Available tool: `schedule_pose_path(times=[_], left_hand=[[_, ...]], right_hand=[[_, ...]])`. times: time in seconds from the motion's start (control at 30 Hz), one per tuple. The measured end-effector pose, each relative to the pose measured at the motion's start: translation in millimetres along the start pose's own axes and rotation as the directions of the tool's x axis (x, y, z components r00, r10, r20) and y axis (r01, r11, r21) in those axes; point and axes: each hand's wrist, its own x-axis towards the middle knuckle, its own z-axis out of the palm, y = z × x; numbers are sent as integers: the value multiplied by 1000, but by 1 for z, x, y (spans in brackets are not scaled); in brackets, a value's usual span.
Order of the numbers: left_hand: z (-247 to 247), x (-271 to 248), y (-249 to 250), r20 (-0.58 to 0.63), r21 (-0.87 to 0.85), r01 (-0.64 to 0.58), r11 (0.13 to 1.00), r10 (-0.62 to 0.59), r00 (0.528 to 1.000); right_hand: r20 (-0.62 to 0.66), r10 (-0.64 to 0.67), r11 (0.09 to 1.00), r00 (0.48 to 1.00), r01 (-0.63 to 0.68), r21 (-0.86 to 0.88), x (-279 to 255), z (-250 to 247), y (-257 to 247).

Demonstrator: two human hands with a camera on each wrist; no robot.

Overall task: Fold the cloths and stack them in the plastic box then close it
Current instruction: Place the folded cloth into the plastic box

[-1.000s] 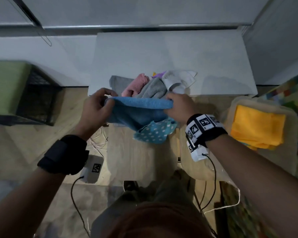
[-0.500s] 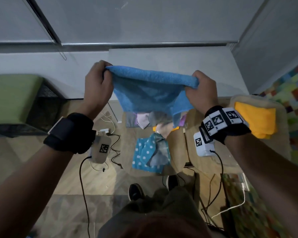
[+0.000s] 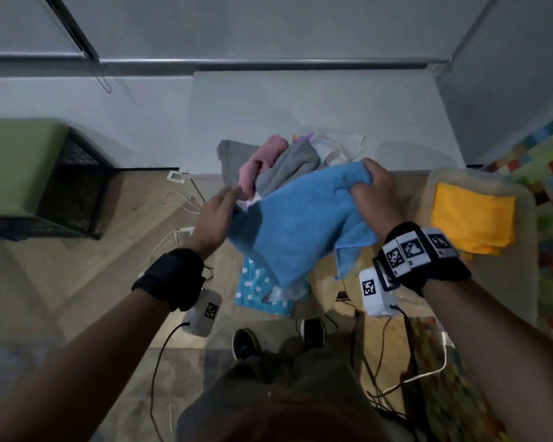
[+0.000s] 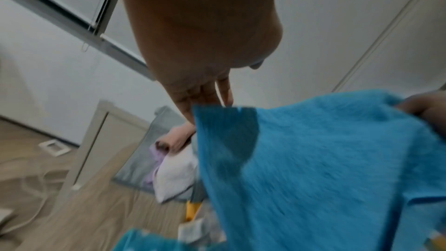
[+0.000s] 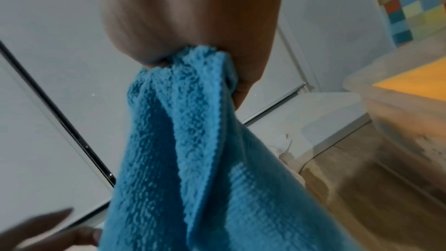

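Gripping the blue towel (image 3: 296, 224) in our right hand (image 3: 372, 189), fingers clenched on its bunched corner, we lay our flat, straight-fingered left hand (image 3: 216, 215) against its far edge, above the cloth pile (image 3: 281, 161); beside it, the plastic box (image 3: 524, 199) holds a yellow cloth (image 3: 473, 218).

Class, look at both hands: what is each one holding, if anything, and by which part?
The right hand grips the blue cloth by a bunched upper corner. The left hand holds nothing; its straight fingers lie at the cloth's left edge.

Room in a home.
Wood floor (image 3: 87, 256), roller blinds (image 3: 268, 23) above a white table (image 3: 300, 106), patchwork rug (image 3: 543, 161) beside it.
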Motion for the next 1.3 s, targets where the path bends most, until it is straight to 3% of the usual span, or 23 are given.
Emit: schedule_pose_path(times=[0.1,0.2,0.33,0.47,0.53,0.6,0.63,0.7,0.8,0.9,1.07,1.13,1.2,1.27,1.3], left_hand=[[31,18,-54,108,224,162,961,-189,976],[67,27,-106,258,526,173,832,-351,900],[101,28,-142,345,564,48,824,-288,893],[123,28,-159,226,789,54,611,-371,900],[123,29,-166,317,789,-45,613,-343,884],[118,32,-156,421,665,-50,745,-318,850],[114,35,-142,420,620,-28,784,-301,856],[107,52,-112,385,573,-40,819,-226,895],[87,84,-58,333,518,-154,841,-33,942],[76,115,-7,202,498,-182,848,90,975],[70,145,52,96,428,-228,875,207,974],[69,150,58,111,424,-270,865,246,963],[68,148,58,153,485,-372,792,342,927],[65,142,58,297,400,-499,769,406,864],[63,135,60,405,323,-509,798,369,836]], right_hand=[[43,35,999,998,-34,-22,-3,-3,12],[31,97,994,995,-96,-46,-3,-8,26],[-1,97,995,995,-97,-15,-4,-20,38],[55,39,999,998,-37,-30,0,-31,47],[73,37,999,997,-35,-30,5,-33,49],[101,49,999,994,-48,-20,12,-33,49],[128,64,998,990,-62,-20,17,-34,49],[197,86,996,977,-78,-48,26,-33,49],[308,130,990,942,-106,-93,41,-24,44],[381,142,988,914,-106,-114,52,-8,36],[461,128,989,878,-77,-126,59,14,14],[461,95,994,882,-58,-94,60,15,6],[430,50,998,901,-25,-63,60,13,1],[411,32,999,911,-18,-38,62,10,-2],[421,43,999,906,-43,-8,63,8,-4]])
